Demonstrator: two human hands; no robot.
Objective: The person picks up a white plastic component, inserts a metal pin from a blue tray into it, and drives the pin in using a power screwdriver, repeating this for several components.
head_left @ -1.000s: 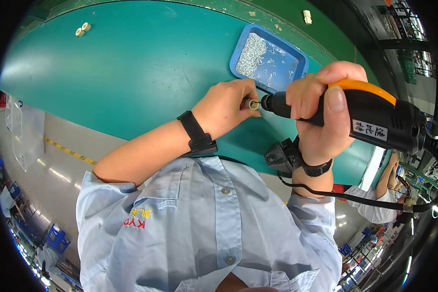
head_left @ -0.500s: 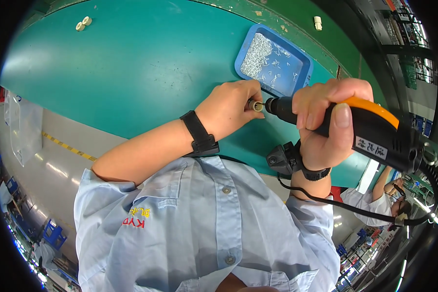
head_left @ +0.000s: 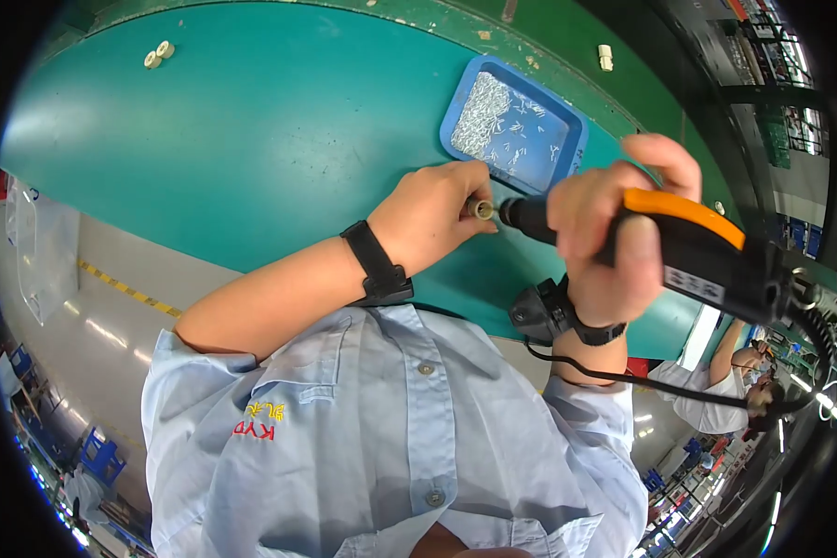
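My left hand, with a black band on its wrist, pinches a small brass-coloured cylindrical part at its fingertips. My right hand grips an orange and black electric screwdriver, and its black nose meets the part. Both hands hover over the green table, just in front of a blue tray that holds a heap of small silver screws. A black cable runs from the tool past my right wrist.
Two small white cylinders lie at the table's far left, and another white piece lies beyond the tray. A second person in a light shirt is at the lower right. My own light blue shirt fills the lower middle.
Both hands stay joined at the small part. My right hand and the screwdriver have sunk slightly, and its fingers have shifted on the grip.
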